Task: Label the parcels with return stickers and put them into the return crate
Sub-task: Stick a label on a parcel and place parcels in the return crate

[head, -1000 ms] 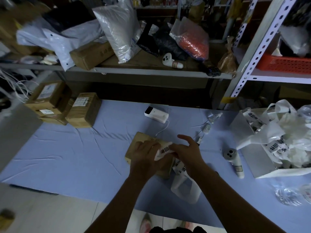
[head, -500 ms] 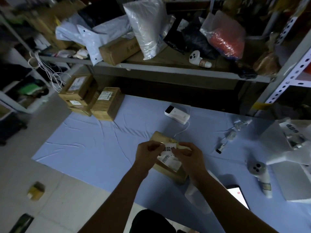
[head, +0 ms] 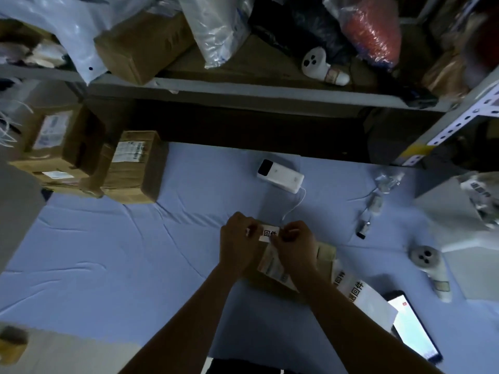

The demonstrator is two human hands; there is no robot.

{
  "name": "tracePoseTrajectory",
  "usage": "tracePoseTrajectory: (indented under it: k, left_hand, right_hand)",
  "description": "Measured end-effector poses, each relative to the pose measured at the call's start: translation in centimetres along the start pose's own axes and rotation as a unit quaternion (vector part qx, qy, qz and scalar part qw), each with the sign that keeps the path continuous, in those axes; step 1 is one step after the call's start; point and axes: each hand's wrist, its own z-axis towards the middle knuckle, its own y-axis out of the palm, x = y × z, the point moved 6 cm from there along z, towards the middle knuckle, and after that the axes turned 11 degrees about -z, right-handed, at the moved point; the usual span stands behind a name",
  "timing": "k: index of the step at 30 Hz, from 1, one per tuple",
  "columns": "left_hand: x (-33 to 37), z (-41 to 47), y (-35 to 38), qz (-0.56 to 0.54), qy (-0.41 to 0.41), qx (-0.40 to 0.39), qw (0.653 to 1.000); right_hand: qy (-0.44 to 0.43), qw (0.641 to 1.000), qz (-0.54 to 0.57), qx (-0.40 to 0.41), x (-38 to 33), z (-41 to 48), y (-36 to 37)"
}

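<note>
Pinching sticker [head: 270, 233] at both ends: left hand [head: 237, 244], right hand [head: 294, 245]; long axis left-right, above parcel [head: 321, 256].

Parcel [head: 324, 256] mid-table [head: 135, 252]. Sticker [head: 268, 233] over its 12 o'clock edge, between left hand [head: 237, 244] and right hand [head: 294, 244]. From parcel: corded device [head: 280, 175] at 12, stacked boxes [head: 135, 168] at 10, scanner [head: 429, 263] at 3, sticker sheet [head: 359, 290] and phone [head: 413, 333] at 4.

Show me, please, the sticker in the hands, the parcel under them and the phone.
sticker [head: 268, 234], head view, on its printed face.
parcel [head: 326, 259], head view, on the bare cardboard top.
phone [head: 411, 329], head view, on its lit screen.
</note>
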Motion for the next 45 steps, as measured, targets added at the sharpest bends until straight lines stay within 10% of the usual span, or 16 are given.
tracePoseTrajectory:
  k: [19,27,45]
  left_hand:
    - [-5.6,-1.9,-0.4,-0.203,-0.243,-0.064,0.946]
    - [-4.2,-7.8,0.4,-0.313,-0.269,-0.148,0.899]
    - [-4.8,-26.8,-23.2,-0.345,-0.266,0.281,0.855]
  right_hand:
    - [0.020,0.976,-0.179,0.123,4.0,-2.5,-5.2]
    - [0.108,0.983,-0.150,0.013,8.1,-3.8,-5.5]
    - [-0.209,0.949,-0.082,-0.220,-8.0,-19.1,8.0]
